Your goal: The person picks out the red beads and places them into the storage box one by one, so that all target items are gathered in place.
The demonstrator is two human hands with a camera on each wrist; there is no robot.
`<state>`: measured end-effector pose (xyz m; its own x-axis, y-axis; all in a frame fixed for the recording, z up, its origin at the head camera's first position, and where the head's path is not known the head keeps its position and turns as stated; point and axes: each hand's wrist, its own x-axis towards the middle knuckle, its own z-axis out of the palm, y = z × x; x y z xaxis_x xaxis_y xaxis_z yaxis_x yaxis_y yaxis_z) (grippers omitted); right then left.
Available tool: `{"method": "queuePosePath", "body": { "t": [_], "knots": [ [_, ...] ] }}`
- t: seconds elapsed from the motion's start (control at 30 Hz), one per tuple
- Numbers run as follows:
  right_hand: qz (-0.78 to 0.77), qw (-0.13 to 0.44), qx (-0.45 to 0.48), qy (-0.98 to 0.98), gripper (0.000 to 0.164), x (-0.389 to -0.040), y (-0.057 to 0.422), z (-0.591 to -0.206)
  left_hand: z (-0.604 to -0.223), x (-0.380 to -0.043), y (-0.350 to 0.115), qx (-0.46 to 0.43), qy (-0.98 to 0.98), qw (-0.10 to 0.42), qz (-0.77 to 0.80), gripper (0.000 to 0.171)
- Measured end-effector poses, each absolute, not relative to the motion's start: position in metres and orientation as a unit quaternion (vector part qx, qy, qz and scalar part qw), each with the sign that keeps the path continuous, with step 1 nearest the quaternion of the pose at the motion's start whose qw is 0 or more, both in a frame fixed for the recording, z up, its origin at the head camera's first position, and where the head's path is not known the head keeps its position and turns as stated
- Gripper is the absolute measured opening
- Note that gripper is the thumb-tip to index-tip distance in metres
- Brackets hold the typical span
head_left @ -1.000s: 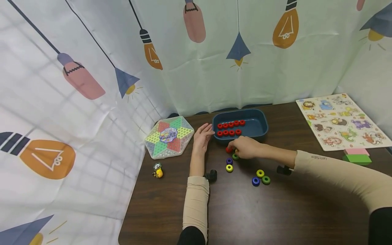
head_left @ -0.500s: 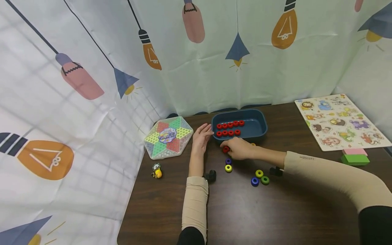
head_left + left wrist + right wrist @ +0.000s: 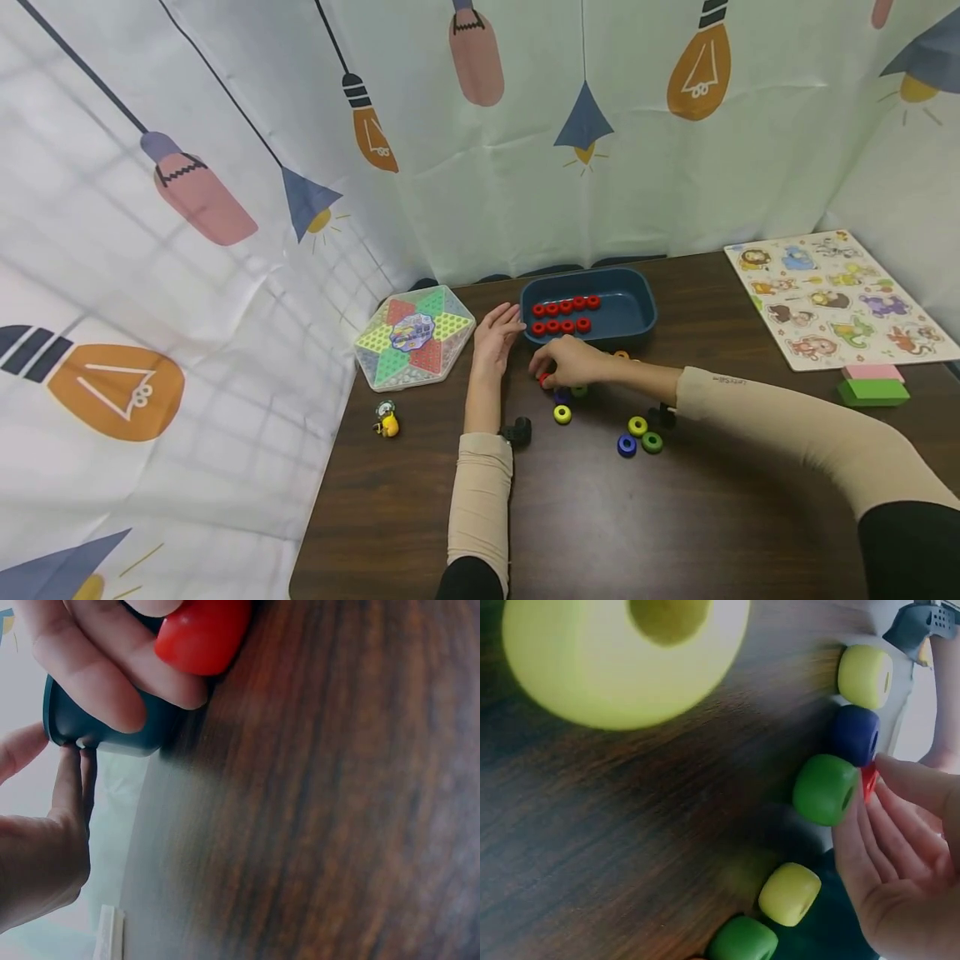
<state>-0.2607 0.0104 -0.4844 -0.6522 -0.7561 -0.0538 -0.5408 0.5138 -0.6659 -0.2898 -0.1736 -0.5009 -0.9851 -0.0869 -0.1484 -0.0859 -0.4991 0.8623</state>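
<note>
My right hand [image 3: 573, 361] pinches a red bead [image 3: 543, 381] between thumb and fingers, low over the table in front of the blue tray [image 3: 626, 340]. The same red bead [image 3: 868, 781] shows partly behind the thumb in the right wrist view, beside a blue bead [image 3: 853, 735] and a green bead [image 3: 825, 790]. My left hand [image 3: 495, 337] has its fingers extended against the tray's left end; in the left wrist view those fingers [image 3: 67, 780] touch its wall. Red beads [image 3: 552, 309] stand in two rows inside the tray.
A yellow bead [image 3: 562, 414] lies nearer me. Blue [image 3: 627, 445], yellow [image 3: 637, 426] and green [image 3: 652, 442] beads cluster to the right. Around them are a hexagonal game board [image 3: 412, 333], a small yellow toy [image 3: 387, 423], an animal puzzle board [image 3: 843, 300] and a green block [image 3: 873, 392].
My right hand has shifted left and slightly toward me, carrying the red bead along. The left hand stays at the tray's end, and the rows inside look the same.
</note>
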Motion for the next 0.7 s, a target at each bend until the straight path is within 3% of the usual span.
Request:
{"method": "queuePosePath", "body": {
  "t": [0.37,0.57,0.7],
  "knots": [
    [-0.449,0.266,-0.307,0.796,0.028,-0.267,0.035,-0.456,-0.501,-0.291,-0.172,0.093,-0.503,0.007,-0.859,0.056],
    [-0.496,0.281,-0.265,0.778,0.026,-0.287,0.062,-0.428,-0.502,-0.29,-0.172,0.089,-0.504,0.006,-0.859,0.063],
    [-0.499,0.285,-0.239,0.783,0.027,-0.306,0.08,-0.415,-0.503,-0.291,-0.173,0.091,-0.503,0.007,-0.859,0.058]
  ]
}}
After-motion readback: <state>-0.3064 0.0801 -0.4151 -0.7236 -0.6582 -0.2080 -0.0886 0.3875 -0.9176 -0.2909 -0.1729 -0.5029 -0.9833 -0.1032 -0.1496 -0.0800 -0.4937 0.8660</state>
